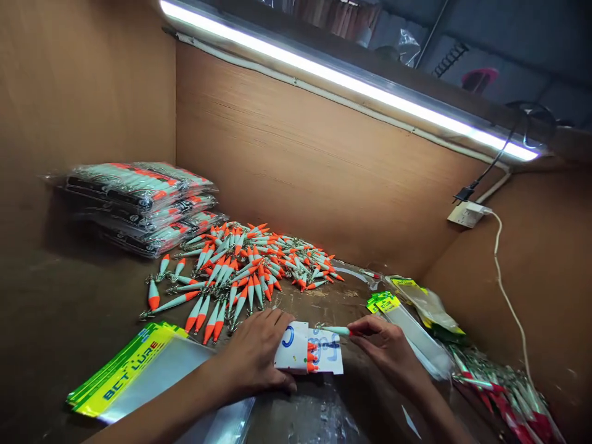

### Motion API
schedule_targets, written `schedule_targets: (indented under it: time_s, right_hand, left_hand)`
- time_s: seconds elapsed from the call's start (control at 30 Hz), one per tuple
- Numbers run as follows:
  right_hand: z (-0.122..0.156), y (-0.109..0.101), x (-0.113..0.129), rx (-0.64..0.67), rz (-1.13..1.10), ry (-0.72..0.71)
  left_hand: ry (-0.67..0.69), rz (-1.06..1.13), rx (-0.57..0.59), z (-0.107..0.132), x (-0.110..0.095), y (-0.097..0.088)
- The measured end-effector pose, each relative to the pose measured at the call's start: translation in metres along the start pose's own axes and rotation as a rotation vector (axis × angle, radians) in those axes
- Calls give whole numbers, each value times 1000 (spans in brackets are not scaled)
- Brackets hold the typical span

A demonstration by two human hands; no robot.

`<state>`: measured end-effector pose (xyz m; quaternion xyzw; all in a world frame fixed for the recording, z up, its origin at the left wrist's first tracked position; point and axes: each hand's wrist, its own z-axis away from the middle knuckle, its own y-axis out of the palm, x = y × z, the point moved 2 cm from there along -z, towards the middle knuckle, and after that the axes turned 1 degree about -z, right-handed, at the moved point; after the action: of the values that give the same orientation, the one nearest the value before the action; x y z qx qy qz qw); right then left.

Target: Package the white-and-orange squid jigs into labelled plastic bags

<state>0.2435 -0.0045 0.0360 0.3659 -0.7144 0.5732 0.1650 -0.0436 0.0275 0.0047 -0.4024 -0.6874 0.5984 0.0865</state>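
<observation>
My left hand [266, 348] is wrapped round a small white card box [296, 353] with blue handwriting on it. Several orange lure tips [312, 356] stick out of the box's right end, over a flap with more blue marks. Between the thumb and fingers of my right hand [383, 345] is a single fishing lure [337, 330], pale with an orange end. Its hooked end points left, just above the flap. Beyond my hands spreads a big heap of matching orange and pale lures [250, 265].
Printed plastic bags [134, 370] lie at the left, more bags [411, 327] at the right. Bagged lures [143, 203] are stacked in the back left corner. Red and silver lures [504, 394] lie front right. A white cable [502, 271] hangs from a wall socket [467, 213].
</observation>
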Motion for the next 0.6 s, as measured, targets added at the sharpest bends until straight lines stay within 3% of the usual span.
schedule_targets:
  time_s: [0.2,0.33,0.5,0.6]
  right_hand:
    - [-5,44,16,15,207,-162]
    - [-15,65,29,117,259,-258]
    - [-37,50,25,301,112,-326]
    - [-79,30,5,168,212,-152]
  left_hand:
    - [9,-52,-7,2,-5,8]
    - [15,-64,6,3,-4,13]
    - [6,-46,-5,5,-2,11]
    - [8,-24,5,6,-3,10]
